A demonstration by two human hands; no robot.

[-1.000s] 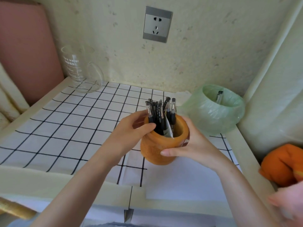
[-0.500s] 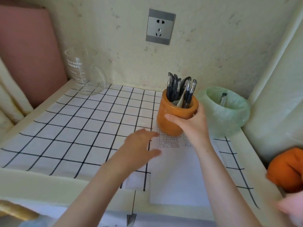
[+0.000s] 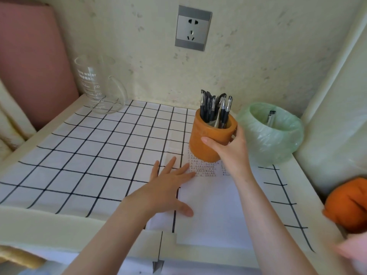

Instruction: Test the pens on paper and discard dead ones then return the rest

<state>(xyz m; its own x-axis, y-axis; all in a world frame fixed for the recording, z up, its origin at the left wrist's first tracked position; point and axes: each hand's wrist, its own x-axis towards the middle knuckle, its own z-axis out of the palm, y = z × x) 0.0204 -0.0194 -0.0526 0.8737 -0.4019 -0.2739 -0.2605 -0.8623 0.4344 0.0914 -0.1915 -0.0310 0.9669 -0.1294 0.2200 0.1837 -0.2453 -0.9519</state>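
Observation:
An orange pen holder (image 3: 206, 139) stands on the far end of a white sheet of paper (image 3: 214, 211), with several black pens (image 3: 215, 108) upright in it. My right hand (image 3: 228, 149) grips the holder's right side, thumb across its front. My left hand (image 3: 168, 185) lies flat with straight fingers on the paper's left edge. Small pen marks (image 3: 202, 168) cover the paper near the holder. A bin lined with a green bag (image 3: 270, 141) stands right of the holder, and a pen (image 3: 270, 117) rests inside it.
A checked cloth (image 3: 89, 153) covers the table. At the back left stands a glass jug (image 3: 99, 86). A wall socket (image 3: 192, 27) sits above the holder. An orange cloth object (image 3: 349, 203) lies at the right edge.
My right hand carried the holder from near the table front to the far end of the paper. My left hand let go of the holder and came down flat on the paper.

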